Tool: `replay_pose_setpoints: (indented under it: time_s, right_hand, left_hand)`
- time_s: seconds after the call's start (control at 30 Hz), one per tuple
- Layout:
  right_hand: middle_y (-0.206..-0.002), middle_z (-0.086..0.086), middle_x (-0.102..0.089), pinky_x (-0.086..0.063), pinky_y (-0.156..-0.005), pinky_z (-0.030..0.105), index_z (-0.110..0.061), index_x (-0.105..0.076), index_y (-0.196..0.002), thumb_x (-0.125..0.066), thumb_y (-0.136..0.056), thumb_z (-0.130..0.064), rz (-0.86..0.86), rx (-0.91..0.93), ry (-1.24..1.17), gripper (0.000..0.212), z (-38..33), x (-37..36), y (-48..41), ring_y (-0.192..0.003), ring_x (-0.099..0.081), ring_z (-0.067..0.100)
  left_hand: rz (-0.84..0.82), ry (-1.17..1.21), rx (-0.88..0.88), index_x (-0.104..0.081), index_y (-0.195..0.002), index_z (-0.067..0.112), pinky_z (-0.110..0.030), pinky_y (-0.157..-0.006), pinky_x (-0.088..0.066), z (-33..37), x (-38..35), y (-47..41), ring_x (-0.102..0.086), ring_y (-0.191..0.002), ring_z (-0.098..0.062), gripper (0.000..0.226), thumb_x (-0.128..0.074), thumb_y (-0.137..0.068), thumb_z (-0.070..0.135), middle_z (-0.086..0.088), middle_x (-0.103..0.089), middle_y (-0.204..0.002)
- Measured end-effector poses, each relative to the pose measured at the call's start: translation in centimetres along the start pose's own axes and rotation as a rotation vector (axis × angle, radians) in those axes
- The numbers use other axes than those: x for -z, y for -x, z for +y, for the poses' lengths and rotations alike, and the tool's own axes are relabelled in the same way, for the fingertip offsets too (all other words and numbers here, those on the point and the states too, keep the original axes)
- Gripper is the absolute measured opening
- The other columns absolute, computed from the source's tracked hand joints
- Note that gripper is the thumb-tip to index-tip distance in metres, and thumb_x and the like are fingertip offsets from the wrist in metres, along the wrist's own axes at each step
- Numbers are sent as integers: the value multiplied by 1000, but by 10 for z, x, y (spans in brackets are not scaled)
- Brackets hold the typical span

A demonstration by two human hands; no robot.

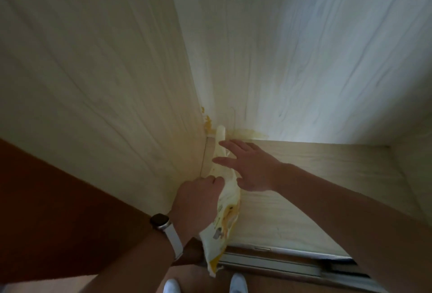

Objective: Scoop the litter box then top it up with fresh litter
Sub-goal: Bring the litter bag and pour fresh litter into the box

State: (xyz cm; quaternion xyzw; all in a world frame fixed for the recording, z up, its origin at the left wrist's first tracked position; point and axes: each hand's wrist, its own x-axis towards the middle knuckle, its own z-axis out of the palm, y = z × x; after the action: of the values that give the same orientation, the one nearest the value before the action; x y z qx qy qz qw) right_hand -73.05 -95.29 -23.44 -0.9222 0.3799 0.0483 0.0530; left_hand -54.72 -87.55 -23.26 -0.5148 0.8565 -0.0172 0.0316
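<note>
Head view. The litter bag (225, 201), yellow and white, stands on edge in the lower centre of the frame, leaning into the corner of a pale wood-grain closet (304, 59). Its long axis runs from the lower centre, near the sliding-door track (275, 262), up toward the corner at mid-frame.

The left hand (198, 201), with a watch (160, 220) on the wrist, is closed on the bag's left edge at mid-length. The right hand (247, 166) is spread, fingers apart, lying flat against the bag's upper right side; whether it presses or merely touches cannot be determined. The two hands sit on opposite faces of the bag, close together.

No litter box or scoop is visible. Judgement: the bag is being handled at its storage spot, and any lift would bear on the left hand.
</note>
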Motion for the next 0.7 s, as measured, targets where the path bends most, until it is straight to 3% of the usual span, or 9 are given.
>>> replay_pose_setpoints:
  time_s: [0.13,0.37,0.47,0.57,0.63,0.7]
  right_hand:
    - [-161,1,-11,-15,-117,43,-37,-24,-149,-56,-88,-34,-53,-21,41,69,10,-3,10,-149,-7,23]
    - [-161,-3,-14,-15,-118,41,-33,-28,-148,-55,-90,-43,-28,-143,-34,64,26,-11,40,-148,-10,21]
    - [-157,-1,-28,-19,-116,39,-24,-46,-137,-56,-91,-38,52,-141,-42,49,28,-10,50,-146,-20,22]
    - [-124,4,-61,-30,-107,36,-17,-56,-120,-53,-93,-30,127,-207,-39,30,33,-7,63,-125,-49,26]
    - [-102,1,-68,-33,-97,36,-19,-53,-116,-49,-95,-32,133,-293,-7,25,39,-6,75,-106,-58,25]
    - [-101,-4,-68,-34,-93,35,-24,-56,-114,-44,-98,-37,110,-341,30,24,44,-6,87,-103,-59,22]
  left_hand:
    - [46,-1,-25,-54,-73,27,-25,-36,-22,-2,6,11,-47,-41,-11,43,-81,-41,17,9,-48,-56]
    - [224,115,-105,-53,-71,23,-26,-36,-36,0,19,37,-46,-46,-16,43,-81,-46,3,8,-47,-58]
    - [253,139,-131,-52,-70,21,-25,-38,-34,0,31,36,-45,-48,-18,42,-82,-47,0,6,-47,-58]
    - [252,124,-127,-51,-69,21,-25,-38,-31,0,40,35,-45,-47,-16,42,-82,-50,1,7,-47,-58]
    - [246,97,-106,-50,-69,23,-25,-39,-29,2,44,35,-46,-49,-15,41,-83,-54,5,9,-48,-59]
    - [249,107,-70,-50,-72,24,-25,-40,-29,3,43,34,-47,-50,-13,38,-83,-61,10,11,-49,-60]
